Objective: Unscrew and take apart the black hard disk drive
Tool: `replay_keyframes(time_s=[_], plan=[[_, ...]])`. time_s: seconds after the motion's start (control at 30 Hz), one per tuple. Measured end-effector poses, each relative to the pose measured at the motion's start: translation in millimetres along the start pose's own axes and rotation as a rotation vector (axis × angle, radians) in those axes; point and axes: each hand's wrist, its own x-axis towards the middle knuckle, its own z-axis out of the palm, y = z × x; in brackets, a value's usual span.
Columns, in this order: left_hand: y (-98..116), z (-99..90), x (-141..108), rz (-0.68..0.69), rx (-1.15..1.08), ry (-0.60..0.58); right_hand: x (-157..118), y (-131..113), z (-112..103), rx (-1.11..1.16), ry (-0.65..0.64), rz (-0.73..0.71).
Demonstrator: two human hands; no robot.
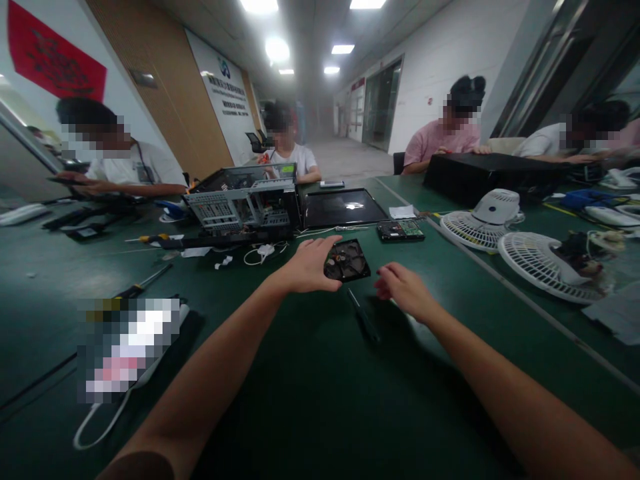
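The drive [356, 261] is in front of you, above or on the worktop [300, 387]; I can't tell whether it is fully lifted. Your left hand [313, 267] grips its left end, thumb and fingers spread around the edges. Keep that edge grip, as the exposed insides look easy to smudge or knock. Your right hand [404, 291] is just beside the drive's right side, fingers half curled; whether they pinch something small, I can't tell. Mind the screwdriver [364, 317] lying just nearer you, between your forearms. Beyond, keep clear of the board [401, 231] and the case [240, 210].
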Motion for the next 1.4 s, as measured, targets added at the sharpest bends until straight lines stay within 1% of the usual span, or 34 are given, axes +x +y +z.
replay_keyframes(time_s=[0.03,0.07,0.13,0.17,0.27,0.33,0.43,0.6,0.73,0.8,0.87,0.93,1.03,1.1,1.13,1.23,1.27,1.33,1.4], plan=[[3,0.9,0,0.018,-0.001,-0.013,3,0,-5,0.173,-0.014,0.072],[7,1.6,0,0.039,-0.003,-0.029,5,-1,-8,0.330,-0.061,0.135],[16,2.0,-1,0.085,-0.016,-0.060,6,-3,-13,0.556,-0.206,0.236],[21,1.8,-2,0.105,-0.030,-0.072,5,-5,-13,0.612,-0.289,0.271],[35,0.4,-4,0.145,-0.061,-0.099,-1,-11,-11,0.628,-0.484,0.312],[41,-0.1,-5,0.170,-0.049,-0.129,-5,-14,-9,0.603,-0.561,0.314],[46,1.0,-8,0.208,-0.019,-0.172,-8,-13,-7,0.608,-0.642,0.336],[46,3.3,-11,0.254,0.003,-0.192,-6,-4,-4,0.713,-0.754,0.366],[41,2.7,-13,0.319,0.053,-0.193,-3,3,0,0.842,-0.895,0.348],[37,2.2,-14,0.324,0.095,-0.182,-1,5,2,0.909,-0.923,0.333],[34,1.8,-14,0.298,0.123,-0.134,0,4,1,0.957,-0.880,0.317],[33,1.8,-14,0.263,0.123,-0.059,3,2,-7,0.985,-0.789,0.290],[36,6.7,-19,0.215,0.062,0.044,10,1,-33,0.999,-0.599,0.209],[42,16.0,-29,0.178,-0.001,0.074,16,5,-56,0.989,-0.441,0.141],[45,22.4,-36,0.172,-0.028,0.057,19,8,-68,0.981,-0.353,0.121],[52,44.2,-58,0.208,-0.059,-0.089,26,24,-102,0.973,-0.072,0.063],[54,50.4,-65,0.232,-0.067,-0.119,28,30,-112,0.966,0.002,0.056],[56,59.1,-73,0.256,-0.090,-0.166,31,42,-128,0.943,0.120,0.054],[58,62.8,-76,0.276,-0.109,-0.181,33,50,-140,0.921,0.199,0.057]])
